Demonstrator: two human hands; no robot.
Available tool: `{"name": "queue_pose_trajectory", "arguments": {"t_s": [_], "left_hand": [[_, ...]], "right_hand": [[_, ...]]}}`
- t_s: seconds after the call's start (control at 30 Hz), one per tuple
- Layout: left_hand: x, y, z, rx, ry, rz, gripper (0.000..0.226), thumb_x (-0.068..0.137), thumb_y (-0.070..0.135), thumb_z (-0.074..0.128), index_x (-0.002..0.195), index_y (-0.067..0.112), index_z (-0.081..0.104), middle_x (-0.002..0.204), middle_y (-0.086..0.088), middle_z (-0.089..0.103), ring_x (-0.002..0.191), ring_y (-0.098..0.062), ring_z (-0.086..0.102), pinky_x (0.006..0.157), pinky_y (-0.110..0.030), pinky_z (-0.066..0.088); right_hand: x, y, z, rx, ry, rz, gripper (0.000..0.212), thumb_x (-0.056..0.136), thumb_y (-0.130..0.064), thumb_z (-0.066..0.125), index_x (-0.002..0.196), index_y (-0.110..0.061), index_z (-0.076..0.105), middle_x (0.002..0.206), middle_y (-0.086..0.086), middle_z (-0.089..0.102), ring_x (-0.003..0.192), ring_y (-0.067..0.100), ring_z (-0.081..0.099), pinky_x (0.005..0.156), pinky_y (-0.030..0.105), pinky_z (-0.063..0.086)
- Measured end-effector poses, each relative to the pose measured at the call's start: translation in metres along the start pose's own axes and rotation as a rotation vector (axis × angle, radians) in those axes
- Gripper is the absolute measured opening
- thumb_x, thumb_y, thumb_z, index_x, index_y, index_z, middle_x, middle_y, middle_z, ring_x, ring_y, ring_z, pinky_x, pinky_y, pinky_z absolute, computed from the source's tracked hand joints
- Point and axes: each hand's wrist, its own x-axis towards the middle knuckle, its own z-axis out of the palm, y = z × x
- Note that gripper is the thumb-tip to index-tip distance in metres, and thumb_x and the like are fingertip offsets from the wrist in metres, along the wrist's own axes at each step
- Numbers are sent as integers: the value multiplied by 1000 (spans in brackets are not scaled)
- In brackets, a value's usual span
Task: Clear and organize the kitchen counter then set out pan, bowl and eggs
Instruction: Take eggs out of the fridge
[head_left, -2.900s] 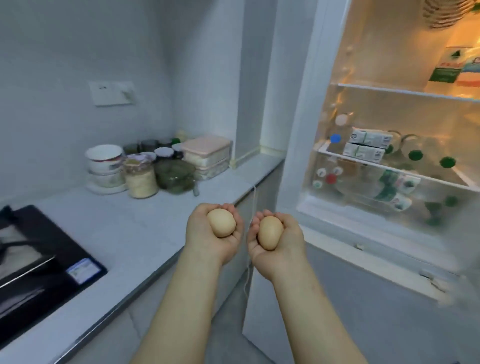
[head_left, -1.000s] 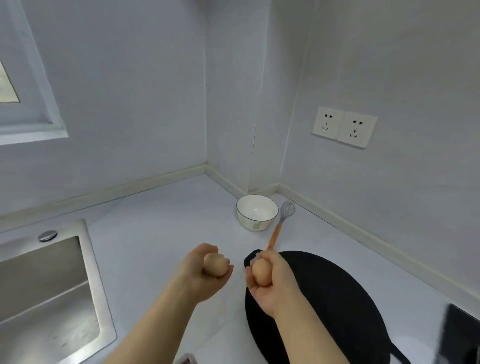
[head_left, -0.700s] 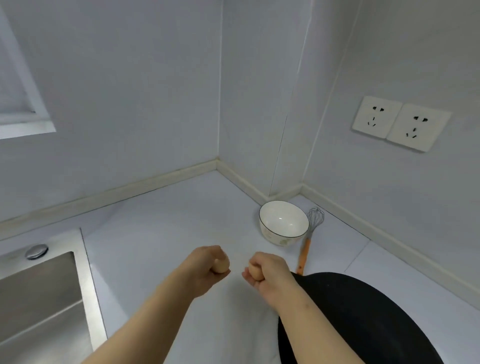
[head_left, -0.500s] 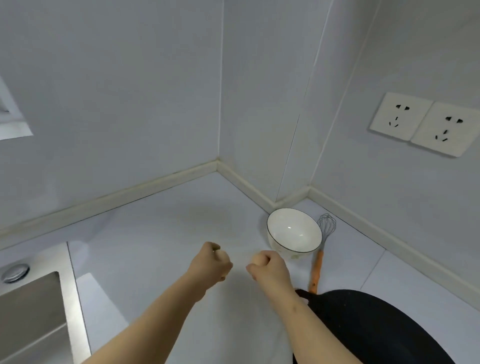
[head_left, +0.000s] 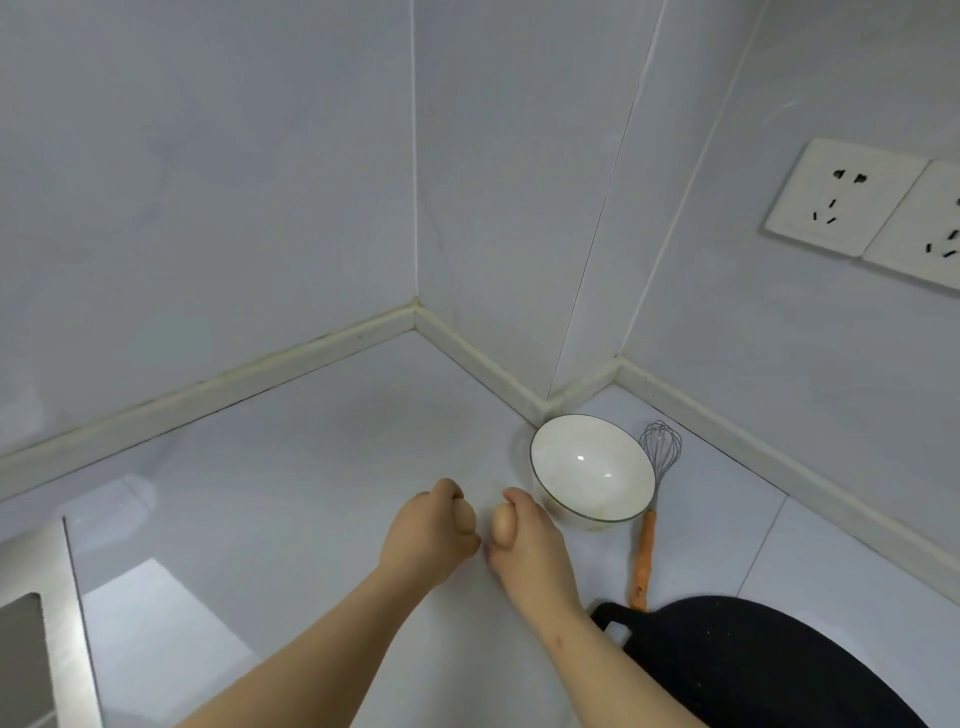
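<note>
My left hand (head_left: 423, 543) grips a brown egg (head_left: 465, 518), and my right hand (head_left: 530, 545) grips a second brown egg (head_left: 502, 526). Both hands are low over the pale counter (head_left: 291, 467), side by side, just left of a white bowl (head_left: 592, 470) that stands empty near the wall corner. A black pan (head_left: 769, 670) lies at the lower right, partly cut off by the frame edge. Whether the eggs touch the counter I cannot tell.
A wire whisk with an orange handle (head_left: 645, 556) lies right of the bowl, pointing at the pan. A steel sink edge (head_left: 62, 634) is at the lower left. Two wall sockets (head_left: 872, 208) sit on the right wall.
I turned from the open fridge to the counter corner with an egg in each hand. Over the last second both hands moved forward and down, close beside the bowl.
</note>
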Motion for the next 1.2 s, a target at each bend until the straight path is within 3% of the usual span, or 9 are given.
{"name": "queue_pose_trajectory", "arguments": {"t_s": [0.23, 0.37, 0.5, 0.63, 0.87, 1.2], "left_hand": [[3, 2, 4, 31, -4, -2, 47, 82, 23, 59, 127, 17, 43, 115, -4, 54, 101, -21, 53, 71, -23, 35], [5, 1, 5, 46, 9, 7, 46, 81, 22, 59, 125, 17, 45, 109, -4, 54, 89, -18, 47, 70, -23, 35], [6, 0, 7, 63, 10, 8, 47, 81, 22, 60, 125, 17, 45, 113, -5, 55, 103, -23, 54, 70, -23, 35], [7, 0, 9, 67, 15, 5, 47, 81, 23, 58, 126, 17, 45, 114, -5, 54, 106, -24, 52, 73, -25, 36], [5, 2, 12, 78, 4, -5, 45, 84, 22, 54, 127, 15, 41, 121, -7, 50, 112, -27, 46, 79, -27, 37], [-1, 3, 11, 58, -30, -28, 57, 84, 21, 54, 136, 15, 32, 131, -8, 45, 120, -28, 41, 86, -28, 36]], "right_hand": [[5, 4, 3, -65, 20, -33, 57, 86, -14, 56, 140, -19, 37, 134, 0, 50, 127, 17, 42, 95, 24, 38], [7, 4, 4, -84, 22, -45, 56, 87, -15, 56, 140, -19, 38, 135, -2, 49, 128, 18, 39, 95, 25, 39], [9, 3, 3, -121, 18, -53, 54, 87, -14, 54, 138, -18, 39, 135, -2, 49, 128, 19, 39, 94, 25, 38], [9, 4, 3, -120, 3, -43, 53, 87, -15, 55, 137, -16, 38, 134, 1, 49, 127, 19, 38, 95, 26, 38], [6, 4, 1, -30, -5, 25, 65, 85, -19, 61, 142, -18, 31, 139, 5, 41, 135, 18, 31, 100, 25, 35], [1, 4, -1, 72, -2, 49, 72, 80, -21, 65, 143, -20, 30, 140, 5, 43, 131, 20, 40, 102, 27, 37]]}}
